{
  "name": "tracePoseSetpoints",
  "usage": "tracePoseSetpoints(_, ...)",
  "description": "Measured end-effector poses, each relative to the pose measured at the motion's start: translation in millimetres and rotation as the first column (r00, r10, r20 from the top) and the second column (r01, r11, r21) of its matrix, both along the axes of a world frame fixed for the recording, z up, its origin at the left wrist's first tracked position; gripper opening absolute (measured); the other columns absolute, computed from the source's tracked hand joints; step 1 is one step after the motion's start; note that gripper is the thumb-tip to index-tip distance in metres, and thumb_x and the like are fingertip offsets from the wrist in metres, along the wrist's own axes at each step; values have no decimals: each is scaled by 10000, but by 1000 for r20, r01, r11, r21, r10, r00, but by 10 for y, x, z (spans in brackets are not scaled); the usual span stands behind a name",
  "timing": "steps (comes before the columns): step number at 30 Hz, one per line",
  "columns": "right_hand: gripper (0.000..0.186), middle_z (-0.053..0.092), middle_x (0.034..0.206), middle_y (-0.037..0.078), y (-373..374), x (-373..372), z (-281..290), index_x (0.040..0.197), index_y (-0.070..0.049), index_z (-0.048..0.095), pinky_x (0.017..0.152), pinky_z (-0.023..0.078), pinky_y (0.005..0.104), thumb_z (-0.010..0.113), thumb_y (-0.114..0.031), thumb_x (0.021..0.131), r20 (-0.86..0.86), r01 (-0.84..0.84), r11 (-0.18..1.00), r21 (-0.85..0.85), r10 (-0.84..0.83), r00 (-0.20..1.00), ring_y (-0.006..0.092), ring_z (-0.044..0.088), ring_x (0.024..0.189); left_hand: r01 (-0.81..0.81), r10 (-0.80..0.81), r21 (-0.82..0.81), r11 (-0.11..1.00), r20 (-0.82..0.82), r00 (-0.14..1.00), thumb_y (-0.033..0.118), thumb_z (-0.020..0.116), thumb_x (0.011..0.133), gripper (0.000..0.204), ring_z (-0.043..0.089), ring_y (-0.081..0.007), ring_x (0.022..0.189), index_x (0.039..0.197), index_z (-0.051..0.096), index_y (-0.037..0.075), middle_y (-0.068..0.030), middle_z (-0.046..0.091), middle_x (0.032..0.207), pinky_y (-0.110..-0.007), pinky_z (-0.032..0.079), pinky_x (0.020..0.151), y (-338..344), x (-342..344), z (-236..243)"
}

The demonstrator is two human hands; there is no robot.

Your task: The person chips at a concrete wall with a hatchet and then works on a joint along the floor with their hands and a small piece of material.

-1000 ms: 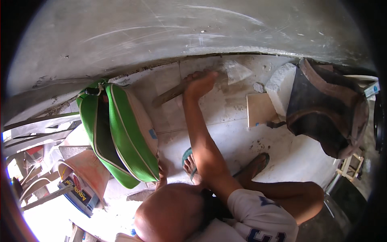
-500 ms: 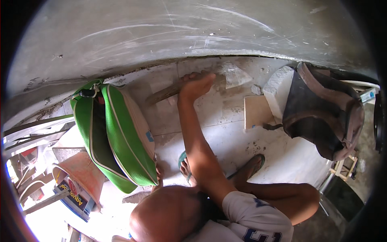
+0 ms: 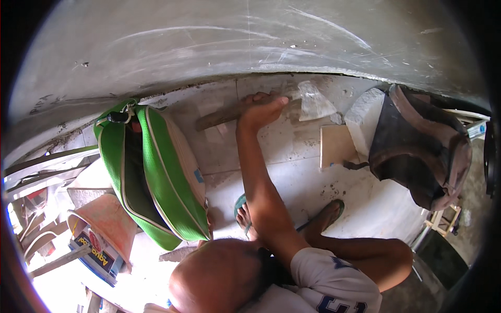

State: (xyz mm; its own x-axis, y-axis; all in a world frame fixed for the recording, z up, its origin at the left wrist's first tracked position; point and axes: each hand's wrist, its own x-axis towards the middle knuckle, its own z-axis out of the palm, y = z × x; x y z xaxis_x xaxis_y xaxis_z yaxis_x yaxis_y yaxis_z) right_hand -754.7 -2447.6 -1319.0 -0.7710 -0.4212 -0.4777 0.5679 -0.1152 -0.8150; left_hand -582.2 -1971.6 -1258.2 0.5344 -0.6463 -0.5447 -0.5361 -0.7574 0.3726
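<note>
Right of the green bag, in the head view, a crouching person reaches forward with one hand, its fingers wrapped round a wooden-handled tool. Neither of your own hands shows, so you cannot tell their state; that person's other hand cannot be identified either. The handle's butt end points back toward the green bag. On the far side of the gripping hand from the green bag sits a pale wedge (apparently the tool's blade, though the join is unclear). Farther right of the green bag you find a tan tile, a white block and a dark bag. Two sandalled feet rest on the pale floor, also right of the green bag.

Assessment: the tool would be best controlled with a firm grip, the wedge low and the strokes short, since the block seems close enough to be struck. You should place your own hands well clear of the wedge, on the green bag's side.
</note>
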Motion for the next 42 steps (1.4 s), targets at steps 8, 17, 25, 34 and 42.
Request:
tracePoseSetpoints(8, 448, 435, 700, 69, 163, 16, -50, 976, -78, 417, 456, 413, 314, 321, -516, 997, 69, 134, 990, -35, -131, 989, 182, 430, 547, 20, -20, -7, 1000, -13, 1000, 217, 637, 806, 305, 589, -337, 995, 1071, 580, 79, -147, 599, 1116, -444, 459, 856, -135, 43, -70)
tracePoseSetpoints(17, 443, 433, 673, 65, -47, 73, 31, 976, -59, 423, 436, 402, 310, 291, -480, 1011, 34, 112, 993, -25, -111, 993, 181, 426, 500, 66, -67, -45, 997, -23, 997, 221, 633, 806, 301, 594, -333, 983, 1066, 578, 80, -148, 601, 1101, -441, 463, 846, -406, 108, -248)
tracePoseSetpoints(25, 509, 435, 677, 82, -120, 66, 72, 1018, -21, 440, 430, 408, 317, 297, -509, 1004, 101, -56, 998, -34, 59, 993, 187, 428, 508, 76, -77, -70, 995, -17, 997, 225, 630, 806, 298, 598, -330, 971, 1061, 577, 80, -148, 603, 1087, -438, 466, 837, -573, 159, -363)
tracePoseSetpoints(34, 550, 444, 716, 88, -156, 71, 34, 975, -37, 422, 430, 401, 342, 294, -572, 976, 201, 120, 993, 6, -119, 972, 195, 418, 509, 88, -90, -76, 993, -15, 996, 229, 626, 806, 295, 603, -327, 959, 1056, 576, 81, -149, 605, 1072, -436, 470, 826, -647, 171, -362)
tracePoseSetpoints(42, 503, 444, 703, 81, -157, 33, 48, 990, -54, 416, 418, 386, 342, 313, -546, 986, 114, 40, 999, 4, -40, 993, 185, 410, 491, 95, -97, -88, 992, -18, 995, 233, 622, 806, 292, 608, -324, 947, 1051, 574, 82, -150, 606, 1059, -433, 473, 817, -672, 179, -385)
